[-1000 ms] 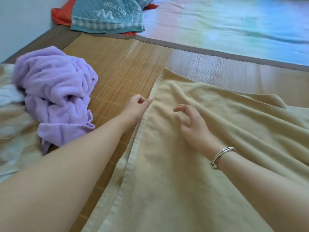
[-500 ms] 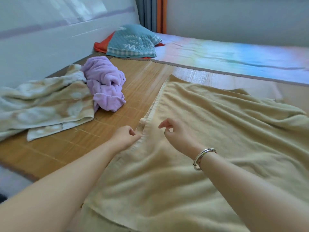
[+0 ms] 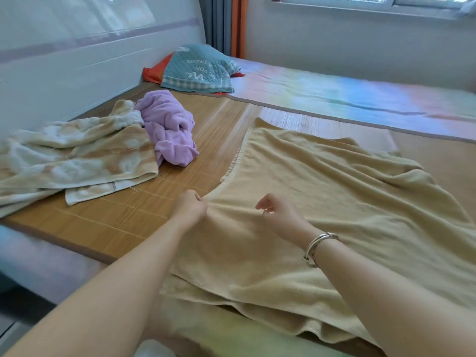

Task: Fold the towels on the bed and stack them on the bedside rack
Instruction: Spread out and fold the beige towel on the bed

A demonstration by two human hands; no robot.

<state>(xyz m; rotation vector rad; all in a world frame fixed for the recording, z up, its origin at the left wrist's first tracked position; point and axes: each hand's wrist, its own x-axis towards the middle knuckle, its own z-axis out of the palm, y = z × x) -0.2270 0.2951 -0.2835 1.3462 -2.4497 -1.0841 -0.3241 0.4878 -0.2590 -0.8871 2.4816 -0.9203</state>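
Pinching the left edge of the tan towel (image 3: pixel 322 202), the left hand (image 3: pixel 190 207) grips the cloth spread across the bed's bamboo mat (image 3: pixel 123 215). The right hand (image 3: pixel 279 215) hovers over it, fingers loosely curled, holding nothing.

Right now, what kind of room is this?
Most likely a bedroom: a bed with a padded headboard, a bamboo mat over the mattress, a pillow at its head, and loose towels spread on top.
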